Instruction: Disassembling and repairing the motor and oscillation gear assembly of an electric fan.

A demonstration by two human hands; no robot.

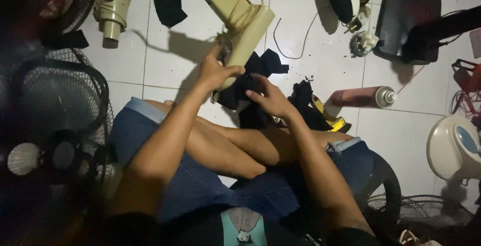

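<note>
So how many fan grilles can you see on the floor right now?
2. One black grille lies at the left beside the person's knee; another grille sits at the lower right, partly cut off. More may be hidden in the dark left edge.

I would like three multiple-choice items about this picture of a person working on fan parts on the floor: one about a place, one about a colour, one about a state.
1. Where does the spray can lie?
A. on the tiled floor, to the person's right
B. on the person's lap
C. inside the fan grille

2. What colour is the fan housing?
A. red
B. beige
C. blue

3. How is the housing held?
A. lying untouched
B. gripped by the left hand
C. gripped by both hands

Answers: 1 A, the can rests on white tiles beyond the right knee. 2 B, its shell is pale beige. 3 B, the left hand grips it while the right hand rests on the black cloth.
</note>
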